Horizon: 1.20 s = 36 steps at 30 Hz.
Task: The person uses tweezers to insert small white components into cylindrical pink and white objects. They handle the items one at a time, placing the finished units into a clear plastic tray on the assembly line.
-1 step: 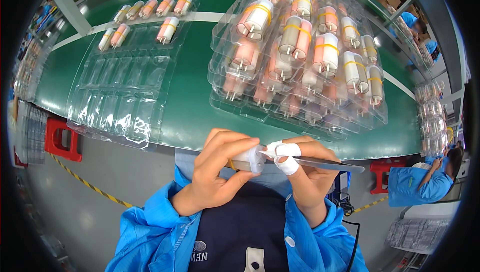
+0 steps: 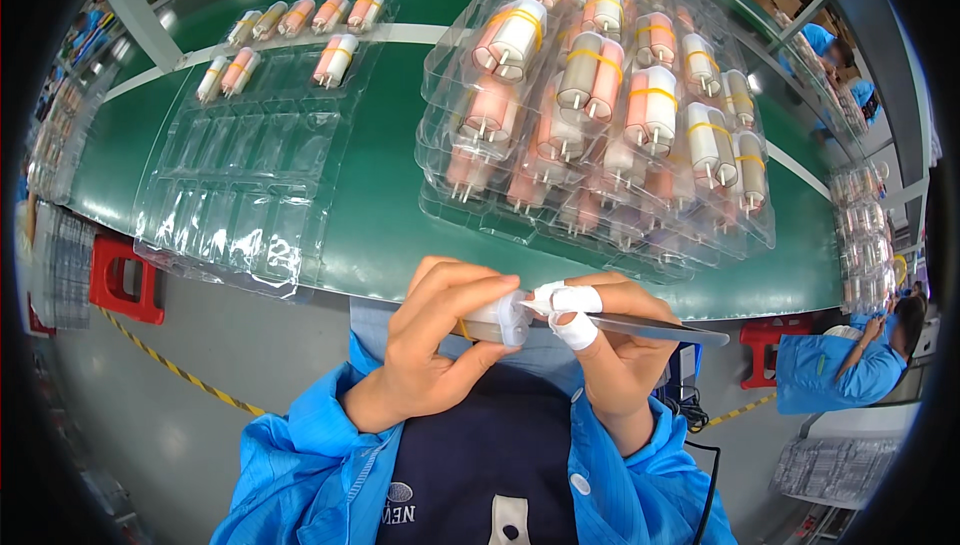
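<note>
My left hand (image 2: 430,335) is wrapped round a small pale, clear-capped cylinder (image 2: 512,321) with a yellow band, held on its side in front of my body; the fingers hide most of it. Close against its capped end is my right hand (image 2: 622,350), thumb and forefinger wrapped in white tape and pinched together. A slim flat metal tool (image 2: 665,331) runs through the right hand and sticks out to the right; its working tip is hard to make out. Ahead on the right, stacked clear plastic trays (image 2: 440,170) hold banded pairs of pink, white and grey cylinders (image 2: 652,110).
At left on the green table (image 2: 385,145) lies a clear tray (image 2: 245,160) with several banded cylinders along its far end. Red stools (image 2: 125,280) stand below the table on both sides. A co-worker in blue (image 2: 835,370) sits at right; a black cable (image 2: 712,485) hangs beside my right sleeve.
</note>
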Tool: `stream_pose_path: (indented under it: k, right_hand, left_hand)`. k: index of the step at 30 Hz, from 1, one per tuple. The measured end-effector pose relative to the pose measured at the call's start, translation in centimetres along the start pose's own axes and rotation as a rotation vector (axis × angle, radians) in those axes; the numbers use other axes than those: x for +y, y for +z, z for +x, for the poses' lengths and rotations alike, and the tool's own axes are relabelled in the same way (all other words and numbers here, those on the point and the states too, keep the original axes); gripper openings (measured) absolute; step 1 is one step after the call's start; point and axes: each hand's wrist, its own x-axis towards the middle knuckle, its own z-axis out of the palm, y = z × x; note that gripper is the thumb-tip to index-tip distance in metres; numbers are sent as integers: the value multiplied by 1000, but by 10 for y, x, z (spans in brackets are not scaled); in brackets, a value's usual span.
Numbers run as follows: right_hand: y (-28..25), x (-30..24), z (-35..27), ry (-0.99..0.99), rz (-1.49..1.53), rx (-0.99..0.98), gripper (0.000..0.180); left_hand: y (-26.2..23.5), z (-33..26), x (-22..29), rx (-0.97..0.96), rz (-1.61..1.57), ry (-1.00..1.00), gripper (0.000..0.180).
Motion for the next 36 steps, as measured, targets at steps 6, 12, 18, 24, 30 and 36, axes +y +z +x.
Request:
stream_pose_path:
  k: [6,12,18,24,30,36]
  right_hand:
    - [0,-4,5,-64,-133,-73,15]
    - [-7,-14,16,13,-157,-173,10]
    - [-18,-17,25,111,-114,-278,10]
    - [-7,-6,6,111,244,3,13]
    - [-6,-7,-2,45,114,-27,16]
    - [-4,-7,-4,43,130,-26,19]
  left_hand:
    - [-2,2,1,-9,63,44,50]
    - [-2,3,0,-42,113,93,50]
    - [-3,4,-1,-109,125,124,49]
    - [3,-3,-4,-31,-437,-132,51]
    - [1,-6,2,-46,-526,-259,60]
    - [2,-6,7,-16,-583,-349,64]
